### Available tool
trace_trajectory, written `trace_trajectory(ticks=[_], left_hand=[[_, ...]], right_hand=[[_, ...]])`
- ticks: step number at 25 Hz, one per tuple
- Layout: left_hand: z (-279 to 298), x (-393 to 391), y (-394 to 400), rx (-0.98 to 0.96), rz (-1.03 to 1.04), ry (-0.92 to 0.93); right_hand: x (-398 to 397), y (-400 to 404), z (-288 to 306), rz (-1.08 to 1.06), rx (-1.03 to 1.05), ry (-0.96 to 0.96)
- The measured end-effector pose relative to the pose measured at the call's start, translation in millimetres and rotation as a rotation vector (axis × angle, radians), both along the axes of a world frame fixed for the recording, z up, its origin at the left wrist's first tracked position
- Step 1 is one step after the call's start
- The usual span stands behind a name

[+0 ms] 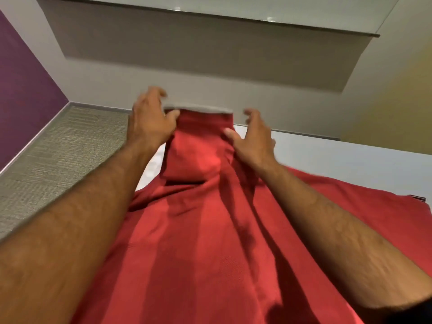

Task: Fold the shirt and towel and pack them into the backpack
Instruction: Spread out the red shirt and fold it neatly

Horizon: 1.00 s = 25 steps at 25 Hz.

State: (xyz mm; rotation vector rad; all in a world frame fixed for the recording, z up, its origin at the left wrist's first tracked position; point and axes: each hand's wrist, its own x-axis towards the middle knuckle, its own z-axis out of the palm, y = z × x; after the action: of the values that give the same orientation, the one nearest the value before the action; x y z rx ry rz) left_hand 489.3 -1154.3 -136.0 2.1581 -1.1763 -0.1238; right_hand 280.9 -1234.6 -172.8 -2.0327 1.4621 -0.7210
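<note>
A: Head view, the only one. Red cloth (210, 242) is draped over the white table (350, 160), near part wide and rumpled, far end gathered into a narrow strip lifted off the surface. Shirt or towel? Can't tell; there's a grey band along the far edge.

B: Hands?

A: Left hand (149, 122) is at the strip's far-left side, thumb pressed into the fabric, fingers spread and loosely curled above the edge. Right hand (252, 136) is at the far-right side, thumb on the cloth, fingers half-open and hooked. Both are blurred. It looks like thumb contact more than a real pinch; I can't confirm a firm grip on either side.

B: Risks?

A: My read: with that loose a hold, the strip can slide out and collapse, and the fold line is lost. The near part is bunched in deep creases, so anything folded over it goes lumpy. The left part of the cloth hangs past the table edge; its weight could drag the lot toward the floor.

B: Surroundings?

A: Grey carpet (58, 148) on the left below the table, purple wall (23, 90) far left, grey panel (210, 54) on the far wall. Backpack not in view, and no second garment either. Nothing sits in the hands' path; the obstruction is the cloth's own bunching.
</note>
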Motion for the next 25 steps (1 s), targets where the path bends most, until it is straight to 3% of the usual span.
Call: trace_trajectory(ticks=[2,4,6,9,11,15,19,23,25], left_hand=[[3,-8,-8,-0.201,-0.006,-0.018],[-15,-21,1,-0.215,-0.143,-0.083],[-47,-35,24,-0.129,-0.348,-0.136],[-92,-53,67,0.209,-0.593,-0.256],[-114,-56,91,0.419,-0.563,-0.328],[-123,-52,108,0.512,-0.344,-0.322],[-120,-50,110,0.542,-0.288,-0.316],[-118,-50,110,0.576,-0.267,-0.300],[-114,-52,106,0.455,-0.209,-0.311]], right_hand=[[-4,-6,4,-0.007,-0.113,-0.066],[-17,6,-6,0.036,-0.218,-0.068],[-39,24,-25,0.080,-0.293,-0.033],[-82,57,-57,0.157,-0.278,0.107],[-113,78,-69,0.164,-0.181,0.307],[-173,81,-81,-0.014,0.068,0.699],[-212,52,-73,-0.108,0.205,0.732],[-251,30,-65,-0.011,0.175,0.714],[-277,22,-60,-0.047,0.096,0.642]])
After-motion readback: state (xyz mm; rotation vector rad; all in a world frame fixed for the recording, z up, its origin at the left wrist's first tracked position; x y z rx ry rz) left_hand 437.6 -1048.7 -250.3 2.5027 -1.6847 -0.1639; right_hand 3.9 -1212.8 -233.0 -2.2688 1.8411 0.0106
